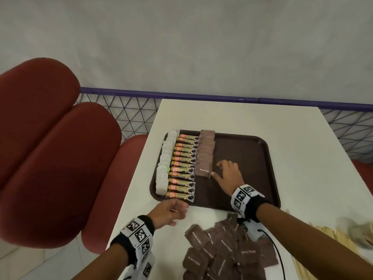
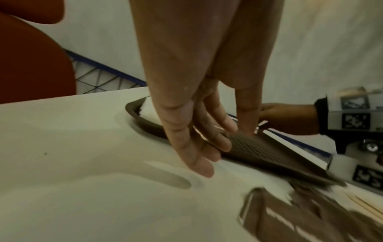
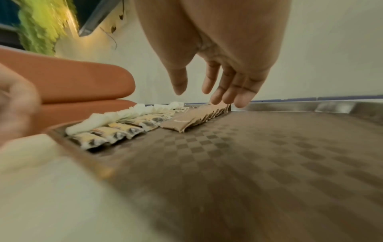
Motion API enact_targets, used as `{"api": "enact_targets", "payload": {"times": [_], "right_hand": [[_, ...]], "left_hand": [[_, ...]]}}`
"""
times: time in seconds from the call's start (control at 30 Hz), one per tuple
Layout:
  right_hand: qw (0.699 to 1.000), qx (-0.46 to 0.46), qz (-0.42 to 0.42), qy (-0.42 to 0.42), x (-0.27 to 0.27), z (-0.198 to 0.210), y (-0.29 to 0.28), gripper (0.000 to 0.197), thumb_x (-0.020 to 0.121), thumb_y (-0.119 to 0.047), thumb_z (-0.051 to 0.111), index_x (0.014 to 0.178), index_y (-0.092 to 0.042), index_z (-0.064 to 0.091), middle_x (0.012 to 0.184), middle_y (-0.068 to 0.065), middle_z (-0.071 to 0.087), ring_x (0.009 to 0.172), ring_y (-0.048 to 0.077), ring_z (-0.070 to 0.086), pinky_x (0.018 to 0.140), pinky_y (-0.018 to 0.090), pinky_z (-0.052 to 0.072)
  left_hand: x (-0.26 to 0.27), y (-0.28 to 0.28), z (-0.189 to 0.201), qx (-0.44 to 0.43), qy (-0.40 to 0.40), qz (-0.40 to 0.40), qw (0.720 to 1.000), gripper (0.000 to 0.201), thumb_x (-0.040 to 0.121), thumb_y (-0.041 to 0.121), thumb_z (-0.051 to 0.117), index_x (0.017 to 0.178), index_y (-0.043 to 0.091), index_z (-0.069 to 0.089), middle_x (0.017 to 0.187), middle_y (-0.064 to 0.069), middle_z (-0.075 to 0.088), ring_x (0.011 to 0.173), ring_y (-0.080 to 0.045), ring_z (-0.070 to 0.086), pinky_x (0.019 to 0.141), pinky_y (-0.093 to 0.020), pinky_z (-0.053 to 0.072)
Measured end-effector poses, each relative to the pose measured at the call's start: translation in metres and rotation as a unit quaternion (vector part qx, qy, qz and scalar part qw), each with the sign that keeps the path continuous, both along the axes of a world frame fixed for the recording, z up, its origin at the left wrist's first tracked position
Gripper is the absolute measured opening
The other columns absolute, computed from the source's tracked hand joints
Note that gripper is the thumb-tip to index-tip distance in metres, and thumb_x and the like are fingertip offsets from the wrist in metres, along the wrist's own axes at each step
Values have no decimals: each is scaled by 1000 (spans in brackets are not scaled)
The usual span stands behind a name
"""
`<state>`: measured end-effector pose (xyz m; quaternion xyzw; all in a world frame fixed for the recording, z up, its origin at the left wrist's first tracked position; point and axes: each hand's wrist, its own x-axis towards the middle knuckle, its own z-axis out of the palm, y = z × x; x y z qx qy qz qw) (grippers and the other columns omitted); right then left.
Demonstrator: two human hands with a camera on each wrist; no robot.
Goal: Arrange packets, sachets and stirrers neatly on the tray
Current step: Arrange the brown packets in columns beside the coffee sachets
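Observation:
The brown tray (image 1: 244, 150) lies on the white table (image 1: 232, 116). Along its left side run a column of white sachets (image 1: 163, 164), a column of gold coffee sticks (image 1: 183, 168) and a row of brown sugar sachets (image 1: 205, 154). My right hand (image 1: 224, 169) hovers low over the tray just right of the brown row, fingers spread and empty (image 3: 207, 91). My left hand (image 1: 174, 211) rests with straight fingers at the tray's near left rim (image 2: 145, 124), holding nothing (image 2: 199, 147). Loose brown sachets (image 1: 226, 249) are heaped on the table near me. Wooden stirrers (image 1: 323, 237) lie to the right.
Red cushioned seats (image 1: 50, 148) stand left of the table. A wire mesh fence with a purple rail (image 1: 181, 96) runs behind it, against a pale wall. A blurred greenish object (image 1: 359, 231) sits at the right edge. The tray's right half is bare.

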<state>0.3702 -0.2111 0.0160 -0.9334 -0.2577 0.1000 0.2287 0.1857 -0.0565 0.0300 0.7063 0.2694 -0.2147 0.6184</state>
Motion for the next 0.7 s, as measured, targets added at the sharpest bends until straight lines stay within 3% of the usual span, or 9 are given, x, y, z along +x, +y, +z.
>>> {"api": "enact_targets", "payload": {"times": [0.1,0.2,0.27,0.37,0.47,0.6,0.7], "right_hand": [[998,9,36,56,-23,2,-37,32,87,-28,58,114,-14,50,116,6,51,111,22,41,95,31,35],[993,-10,60,106,-50,0,-78,29,86,-25,60,112,-13,52,110,4,49,106,17,39,97,29,36],[991,-42,68,105,-67,-2,-101,30,85,-26,60,110,-13,53,110,4,49,106,19,40,97,29,35],[990,-104,60,77,-82,-2,-123,34,85,-35,58,111,-14,51,116,6,49,109,22,41,95,28,35],[983,-163,44,73,-90,-4,-132,52,82,-51,56,117,-15,46,122,7,45,115,24,39,98,32,39],[973,-207,60,85,-102,-7,-122,79,78,-63,54,134,-12,33,133,11,39,124,29,35,103,38,38],[974,-193,88,76,-109,-7,-104,79,79,-59,55,138,-13,29,136,11,38,126,28,35,105,37,35]], "left_hand": [[-18,-15,-9,86,-20,-71,994,39,82,16,69,114,31,54,126,4,48,115,-14,45,83,-19,45],[-35,-27,-15,153,-43,-143,977,58,78,25,74,124,39,42,138,3,35,132,-17,31,107,-31,36],[-43,-34,-17,200,-44,-199,958,73,76,33,75,136,38,33,146,4,26,137,-18,21,113,-34,25],[-48,-43,-18,234,-39,-242,941,93,72,39,77,145,33,20,151,4,16,138,-20,14,113,-32,21],[-51,-51,-24,264,-43,-284,921,105,68,42,79,147,31,12,150,3,13,135,-20,15,112,-30,23],[-49,-58,-29,303,-63,-307,900,104,70,34,77,149,25,9,148,-1,15,133,-19,18,111,-26,26],[-43,-59,-29,303,-67,-285,907,101,71,34,78,148,20,15,145,-2,19,132,-19,23,110,-25,28]]}}
